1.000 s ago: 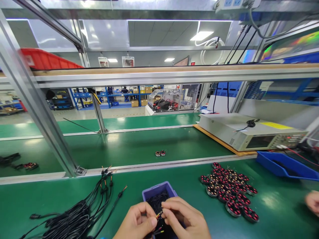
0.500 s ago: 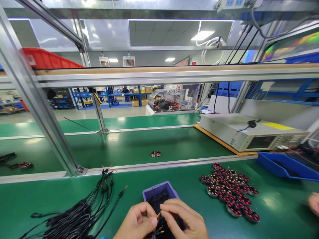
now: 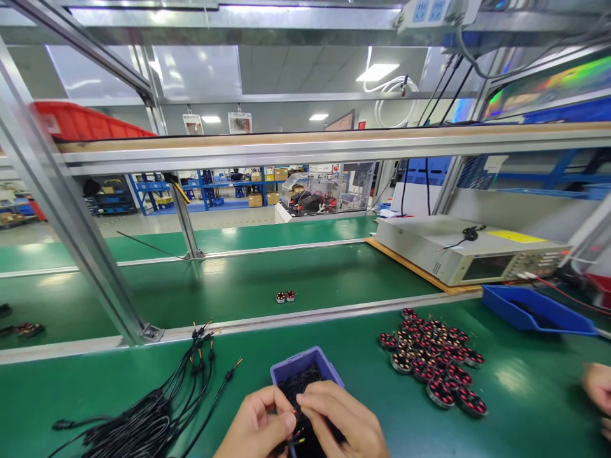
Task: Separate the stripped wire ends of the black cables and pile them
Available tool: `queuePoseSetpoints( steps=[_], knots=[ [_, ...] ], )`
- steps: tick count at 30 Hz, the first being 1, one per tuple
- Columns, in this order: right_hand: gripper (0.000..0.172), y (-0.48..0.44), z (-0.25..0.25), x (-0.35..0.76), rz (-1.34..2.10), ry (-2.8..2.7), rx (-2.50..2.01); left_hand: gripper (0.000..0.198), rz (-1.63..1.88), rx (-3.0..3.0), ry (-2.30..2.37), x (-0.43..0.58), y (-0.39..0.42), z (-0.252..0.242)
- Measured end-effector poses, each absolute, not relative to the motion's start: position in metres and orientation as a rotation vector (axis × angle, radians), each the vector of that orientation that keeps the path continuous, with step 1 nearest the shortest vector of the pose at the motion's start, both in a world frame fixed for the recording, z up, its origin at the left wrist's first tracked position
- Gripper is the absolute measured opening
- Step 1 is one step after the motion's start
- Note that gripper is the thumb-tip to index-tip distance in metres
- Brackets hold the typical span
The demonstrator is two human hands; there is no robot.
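Both hands work low over a small purple bin (image 3: 282,374) that sits on the green bench mat (image 3: 520,394) and holds a tangle of short black pieces. The left hand (image 3: 258,423) hovers at the bin's near left corner, thumb and forefinger pinched shut on a few thin wire leads (image 3: 294,438) whose red and yellow tips poke out just below the thumb. The right hand (image 3: 341,423) covers the bin's near right corner, its fingers curled in and its fingertips closed on the same leads right beside the left thumb. The leads hang directly above the bin's near edge.

Left of the bin lies a loose bundle of black cables (image 3: 138,420), their stripped ends fanned toward the rail. Right of the bin is a heap of red and copper wound motor stators (image 3: 432,362). Beyond the bin, on the belt past the rail, two more stators (image 3: 285,296) lie side by side. Farther right of the bin stand a blue tray (image 3: 534,310) and a grey test instrument (image 3: 468,254). Another person's hand (image 3: 596,388) shows far to the bin's right.
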State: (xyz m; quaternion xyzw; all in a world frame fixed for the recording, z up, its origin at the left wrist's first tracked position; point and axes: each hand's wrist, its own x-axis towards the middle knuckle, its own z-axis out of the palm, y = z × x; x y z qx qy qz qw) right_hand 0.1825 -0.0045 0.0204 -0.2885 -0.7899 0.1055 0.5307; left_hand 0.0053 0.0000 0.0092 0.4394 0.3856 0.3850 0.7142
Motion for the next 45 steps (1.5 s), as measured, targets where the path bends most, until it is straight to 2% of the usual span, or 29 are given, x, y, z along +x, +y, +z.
queuePoseSetpoints(
  steps=[7,17,34,41,45],
  knots=[
    [0.022,-0.005,0.031,0.187,0.150,-1.934,-0.669,0.056,0.833,0.995,0.916,0.003,0.000,0.009],
    [0.018,-0.009,0.034,0.194,0.282,-1.925,-0.792,0.055,0.793,1.039,0.907,0.002,0.000,0.006],
    [0.016,-0.009,0.036,0.193,0.241,-1.993,-0.737,0.056,0.790,1.027,0.930,0.001,0.000,0.005],
    [0.023,-0.006,0.036,0.195,0.070,-2.127,-0.668,0.054,0.794,1.028,0.936,0.001,-0.001,0.004],
    [0.025,-0.008,0.038,0.196,0.105,-2.049,-0.685,0.052,0.819,1.034,0.931,0.001,-0.002,0.009]
  ],
)
